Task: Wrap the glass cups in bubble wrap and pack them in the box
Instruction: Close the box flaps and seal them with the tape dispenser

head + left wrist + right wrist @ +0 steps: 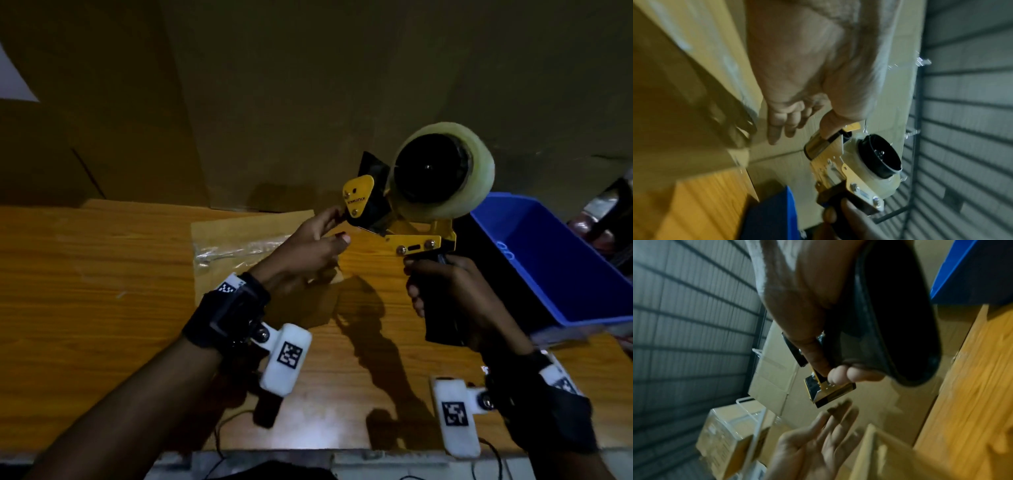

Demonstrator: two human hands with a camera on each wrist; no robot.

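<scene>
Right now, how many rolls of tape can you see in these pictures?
1. The roll of clear tape sits on the yellow tape dispenser, which the right hand holds by its handle above the wooden table. Others may be out of view.
</scene>
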